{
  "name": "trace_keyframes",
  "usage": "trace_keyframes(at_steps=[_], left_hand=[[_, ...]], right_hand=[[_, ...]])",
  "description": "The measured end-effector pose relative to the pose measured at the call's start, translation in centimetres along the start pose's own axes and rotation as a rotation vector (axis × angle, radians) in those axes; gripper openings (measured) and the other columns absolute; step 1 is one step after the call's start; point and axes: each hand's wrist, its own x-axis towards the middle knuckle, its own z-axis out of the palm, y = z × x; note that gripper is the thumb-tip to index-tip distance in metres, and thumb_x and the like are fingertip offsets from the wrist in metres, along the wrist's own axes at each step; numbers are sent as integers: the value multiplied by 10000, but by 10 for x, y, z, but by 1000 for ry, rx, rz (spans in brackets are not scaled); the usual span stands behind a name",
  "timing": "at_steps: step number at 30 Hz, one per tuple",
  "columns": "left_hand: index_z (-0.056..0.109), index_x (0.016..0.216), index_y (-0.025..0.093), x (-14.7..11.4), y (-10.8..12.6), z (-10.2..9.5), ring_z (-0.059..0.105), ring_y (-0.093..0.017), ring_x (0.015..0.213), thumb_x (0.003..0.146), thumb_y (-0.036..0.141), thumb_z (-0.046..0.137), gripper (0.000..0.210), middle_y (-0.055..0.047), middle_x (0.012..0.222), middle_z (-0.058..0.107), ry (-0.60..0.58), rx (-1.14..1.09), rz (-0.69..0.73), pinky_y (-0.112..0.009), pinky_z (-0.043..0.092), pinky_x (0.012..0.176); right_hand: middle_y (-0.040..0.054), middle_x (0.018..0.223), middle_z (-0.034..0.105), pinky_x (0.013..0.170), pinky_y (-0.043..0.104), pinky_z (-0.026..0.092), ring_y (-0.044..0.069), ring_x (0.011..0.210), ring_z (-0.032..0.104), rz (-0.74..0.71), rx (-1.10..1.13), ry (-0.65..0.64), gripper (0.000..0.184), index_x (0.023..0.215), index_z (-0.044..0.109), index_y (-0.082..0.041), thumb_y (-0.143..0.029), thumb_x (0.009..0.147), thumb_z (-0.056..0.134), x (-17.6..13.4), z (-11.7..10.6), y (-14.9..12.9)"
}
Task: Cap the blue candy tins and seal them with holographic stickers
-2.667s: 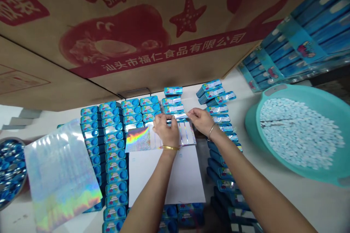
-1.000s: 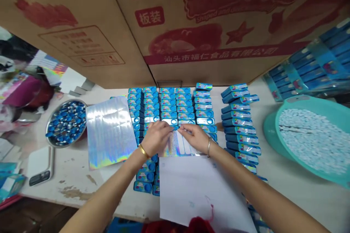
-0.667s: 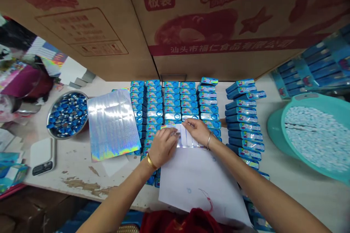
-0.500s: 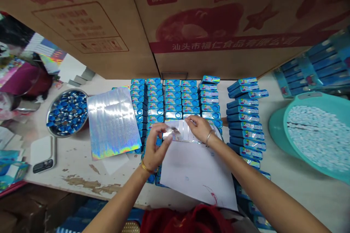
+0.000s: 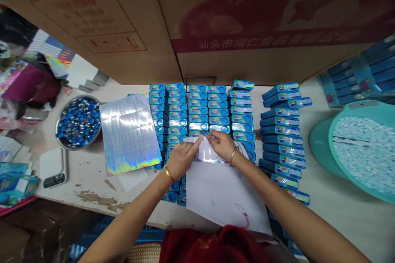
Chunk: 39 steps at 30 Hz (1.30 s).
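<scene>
My left hand [image 5: 183, 158] has its index finger stretched toward the upper edge of a shiny silver sheet [image 5: 207, 154]; its other fingers are curled and the thumb is hidden. A tiny greyish bit shows at that fingertip, too small to name. Close beside it, my right hand [image 5: 222, 146] is closed in a pinch at the sheet's top edge. The silver sheet is folded up from, or lies on, a large white paper [image 5: 222, 193] with red thread-like marks. Beneath both hands stand rows of small blue boxes [image 5: 198, 110] with colourful labels.
Left lie a holographic silver sheet [image 5: 129, 135], a metal bowl [image 5: 99, 131] of blue-and-silver caps and a white phone [image 5: 53, 166]. More blue boxes [image 5: 282, 139] stand to the right, beside a turquoise tub [image 5: 321, 135] of small white pieces. Large cardboard cartons [image 5: 135, 65] wall off the back.
My left hand has moved up and right, from a raised loose pinch to an index finger stretched beside the right fingertips. My right hand stays at the sheet. The camera view has shifted slightly.
</scene>
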Motion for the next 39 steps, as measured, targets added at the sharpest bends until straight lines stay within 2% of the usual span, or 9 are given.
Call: trace_keyframes(at_steps=[5,8,12,17,20,24,29,35,39], left_hand=[[321,1396,242,2,20,-41,567,-115,741,845,220,592,614,13,800,567,414,-524,-374,-273,495,738],[350,1352,254,22,30,-57,549,-93,706,796,231,660,637,29,776,529,598,-830,-583,-235,500,694],[383,1300,262,56,40,-49,526,-67,640,754,236,701,632,47,756,513,608,-1095,-712,-198,480,635],[396,1269,245,92,60,-16,534,-62,633,718,243,720,639,51,759,524,565,-1271,-747,-195,474,626],[386,1266,236,112,72,6,530,-64,612,710,247,716,647,56,742,515,552,-1295,-736,-198,469,603],[372,1284,217,142,85,39,504,-59,582,724,229,682,640,52,750,509,526,-1253,-708,-194,434,576],[352,1330,185,183,89,73,522,-92,663,729,167,642,668,45,719,516,543,-1062,-751,-224,439,683],[346,1368,200,197,87,102,531,-125,706,733,148,612,690,38,735,557,492,-746,-820,-316,409,812],[332,1393,212,194,89,115,544,-166,778,748,190,603,701,26,773,593,470,-575,-820,-398,341,896]], right_hand=[[84,843,691,799,348,392,234,875,610,-30,-247,16,250,794,657,-201,-252,883,429,-4,8,-4],[119,974,675,884,399,385,262,996,579,-81,-137,93,302,970,664,-189,-329,914,403,-13,7,-6],[119,1127,632,955,410,399,257,1097,551,-151,384,172,525,1094,626,-203,-573,902,307,-29,-11,-12],[60,872,670,830,362,475,212,857,610,194,761,176,362,888,636,-204,-544,768,598,-36,-43,-14],[10,672,604,736,315,468,159,688,561,271,802,242,301,697,585,-204,-496,765,616,-35,-62,-1],[-11,619,561,637,289,438,139,607,514,239,730,376,315,675,568,-207,-508,738,636,-25,-93,34],[-33,499,484,500,279,365,128,480,436,230,504,290,355,613,527,-213,-541,734,590,6,-123,83],[3,545,569,557,278,373,160,557,512,198,14,225,203,638,551,-215,-312,807,495,34,-132,114],[44,626,628,608,291,374,183,625,551,197,-87,226,191,647,576,-217,-252,810,484,39,-128,121]])
